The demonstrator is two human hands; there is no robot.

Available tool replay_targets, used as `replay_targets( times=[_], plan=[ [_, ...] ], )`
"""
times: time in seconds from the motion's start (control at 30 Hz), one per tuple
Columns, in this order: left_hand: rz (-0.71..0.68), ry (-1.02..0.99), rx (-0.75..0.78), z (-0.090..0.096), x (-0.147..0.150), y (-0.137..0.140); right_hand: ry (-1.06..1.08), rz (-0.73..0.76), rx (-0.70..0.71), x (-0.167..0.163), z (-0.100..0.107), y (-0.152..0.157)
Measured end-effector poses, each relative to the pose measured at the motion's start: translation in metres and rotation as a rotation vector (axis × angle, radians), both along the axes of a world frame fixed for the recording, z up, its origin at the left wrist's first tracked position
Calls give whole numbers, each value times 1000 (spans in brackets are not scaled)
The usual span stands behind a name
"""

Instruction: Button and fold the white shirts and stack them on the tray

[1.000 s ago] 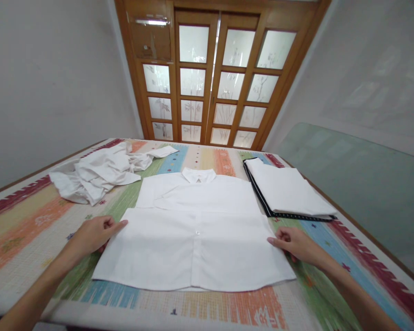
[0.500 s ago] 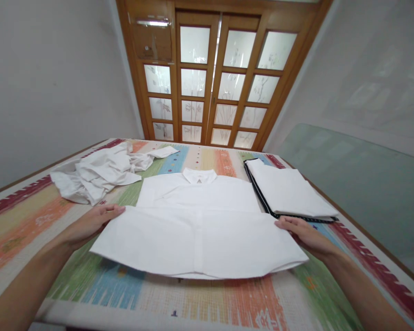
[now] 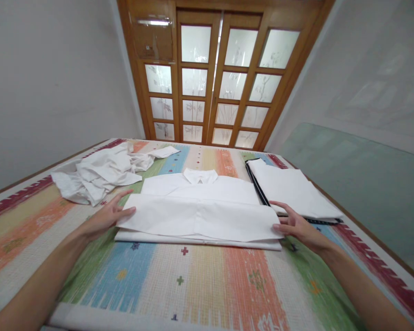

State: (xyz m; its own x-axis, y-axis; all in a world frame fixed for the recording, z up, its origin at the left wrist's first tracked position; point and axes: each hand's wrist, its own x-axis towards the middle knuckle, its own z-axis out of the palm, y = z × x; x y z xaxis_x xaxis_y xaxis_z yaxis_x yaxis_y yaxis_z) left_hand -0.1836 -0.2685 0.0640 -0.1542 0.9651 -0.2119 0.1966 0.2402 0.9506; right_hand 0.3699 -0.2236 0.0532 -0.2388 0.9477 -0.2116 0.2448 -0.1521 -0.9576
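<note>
A white collared shirt (image 3: pixel 207 191) lies in front of me, its collar at the far end and its near part folded up over the body. At the left end of the fold is my left hand (image 3: pixel 110 212), thumb on the cloth and index finger stretched out beside it. My right hand (image 3: pixel 294 225) rests at the right end, thumb touching the shirt's edge and index finger pointing over the corner. Both hands have thumb and fingers apart. The other fingertips are partly hidden.
Crumpled white clothing (image 3: pixel 103 170) lies at the back left. To the right is a folded white garment stack (image 3: pixel 293 188) with a black dotted edge beneath. A striped, colourful cloth (image 3: pixel 207 280) covers the table. Wooden glass-paned doors (image 3: pixel 210 73) stand beyond.
The shirt's near part has been folded farther away and now lies lower and flatter on the body. Both hands have moved slightly inward, and their fingers have spread from a pinch.
</note>
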Motion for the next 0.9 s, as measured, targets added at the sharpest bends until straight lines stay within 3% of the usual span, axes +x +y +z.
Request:
replay_targets(
  times=[0.07,0.13,0.23,0.43,0.63,0.77,0.9],
  plan=[
    [-106,40,-16,4,-5,-4,-31,12,32,5,-1,2],
    [-121,53,2,6,-8,-2,-47,-44,93,7,-4,10],
    [-26,16,64,4,-7,12,50,-196,129,2,-7,26],
    [194,-285,141,0,10,54,373,-472,40,-28,-2,60],
    [349,-480,165,0,29,82,492,-502,-7,-51,-1,79],
    [343,-487,159,-7,34,87,399,-482,20,-51,-17,88],
    [334,-206,113,-21,31,89,19,-389,203,-48,-39,93]
  ],
)
